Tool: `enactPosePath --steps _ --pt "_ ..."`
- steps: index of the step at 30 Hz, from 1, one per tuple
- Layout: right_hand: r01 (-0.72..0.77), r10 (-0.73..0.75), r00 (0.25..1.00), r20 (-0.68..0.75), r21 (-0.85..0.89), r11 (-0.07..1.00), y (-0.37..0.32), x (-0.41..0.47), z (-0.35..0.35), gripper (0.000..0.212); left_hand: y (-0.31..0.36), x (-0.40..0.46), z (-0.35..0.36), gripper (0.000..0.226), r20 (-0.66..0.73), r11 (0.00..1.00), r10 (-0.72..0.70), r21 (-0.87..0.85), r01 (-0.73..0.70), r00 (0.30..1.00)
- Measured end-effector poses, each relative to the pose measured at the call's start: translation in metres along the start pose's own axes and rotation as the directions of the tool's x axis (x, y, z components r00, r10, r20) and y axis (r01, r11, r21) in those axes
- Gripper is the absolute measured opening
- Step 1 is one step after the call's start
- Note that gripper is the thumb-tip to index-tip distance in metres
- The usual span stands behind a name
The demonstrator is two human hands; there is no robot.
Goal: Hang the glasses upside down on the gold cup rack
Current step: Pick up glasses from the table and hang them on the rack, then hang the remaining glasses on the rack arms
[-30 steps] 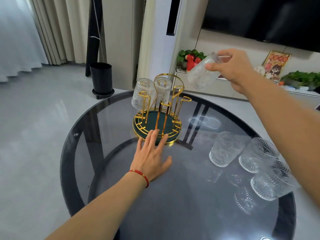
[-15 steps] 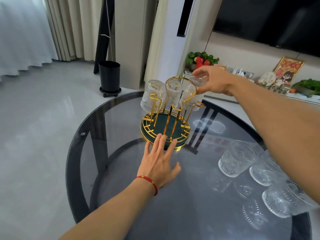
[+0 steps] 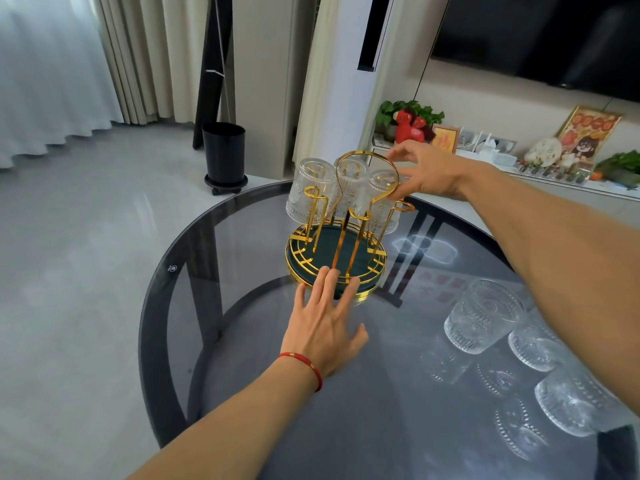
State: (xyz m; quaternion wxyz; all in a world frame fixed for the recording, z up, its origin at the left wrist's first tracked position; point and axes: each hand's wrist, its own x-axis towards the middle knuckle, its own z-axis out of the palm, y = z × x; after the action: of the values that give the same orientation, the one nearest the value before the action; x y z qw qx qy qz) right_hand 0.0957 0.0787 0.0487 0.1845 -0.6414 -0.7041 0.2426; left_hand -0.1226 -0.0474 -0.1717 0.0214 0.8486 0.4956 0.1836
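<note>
Glasses (image 3: pixel 346 188) hang three-up on my gold rack (image 3: pixel 336 251), frame centre.
My right hand (image 3: pixel 427 176) grip spread loose beside them; left hand (image 3: pixel 325 327) splayed flat on the table (image 3: pixel 242 341).

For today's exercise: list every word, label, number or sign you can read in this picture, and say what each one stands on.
No text here can be read with certainty.
Small round mark printed near the rim of the glass table: too small to read.
Framed picture on the shelf: figures along its top, too blurred to read.
Small orange card beside the red figurine: a symbol, unreadable.
</note>
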Motion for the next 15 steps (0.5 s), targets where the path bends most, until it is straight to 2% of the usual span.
enactPosePath --steps 4,7,10,12,15 --pt "-0.035 0.055 0.992 -0.113 0.172 0.984 0.009 -0.03 -0.003 0.065 -0.001 0.001 -0.002 0.076 -0.002 1.0 0.001 -0.011 -0.002 1.0" --pt "-0.019 0.031 0.946 -0.322 0.042 0.999 0.023 -0.073 0.004 0.035 0.002 0.001 -0.004 0.078 0.012 1.0 -0.002 -0.003 0.002 1.0" --pt "-0.042 0.015 0.928 -0.372 -0.064 0.997 0.042 -0.127 0.024 0.02 0.007 0.001 -0.007 0.078 0.036 0.998 -0.027 0.059 0.025 0.999" --pt "-0.148 0.08 0.949 -0.305 -0.208 0.967 0.059 -0.157 0.042 0.033 0.013 -0.001 -0.008 0.075 0.064 0.994 -0.044 0.106 0.037 0.997" --pt "-0.379 0.32 0.925 -0.204 -0.519 0.766 0.082 -0.187 0.072 0.081 0.021 -0.003 -0.013 0.07 0.101 0.992 -0.061 0.117 0.049 0.993"
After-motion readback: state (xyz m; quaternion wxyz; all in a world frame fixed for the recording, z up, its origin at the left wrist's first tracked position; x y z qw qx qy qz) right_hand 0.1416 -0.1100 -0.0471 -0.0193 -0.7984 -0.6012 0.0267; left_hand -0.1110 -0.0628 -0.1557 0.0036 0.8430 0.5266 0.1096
